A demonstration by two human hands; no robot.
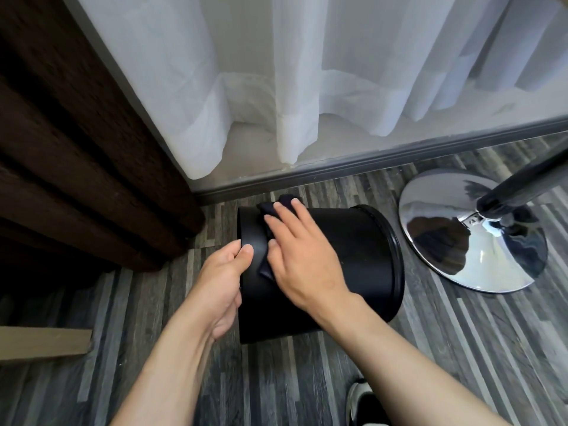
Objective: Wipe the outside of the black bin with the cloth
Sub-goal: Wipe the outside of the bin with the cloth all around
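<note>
The black bin lies tipped on its side on the floor, base toward the left and rimmed mouth toward the right. My left hand grips the base edge, thumb on the bin's side wall. My right hand lies flat on the upper side wall, fingers spread, pressing a dark cloth against it. Most of the cloth is hidden under the palm; folds stick out past the fingertips and below the thumb.
A chrome round stand base with a dark pole stands right of the bin. White sheer curtains hang behind a grey floor rail. A brown curtain fills the left. A cardboard piece lies at lower left, a slipper at the bottom.
</note>
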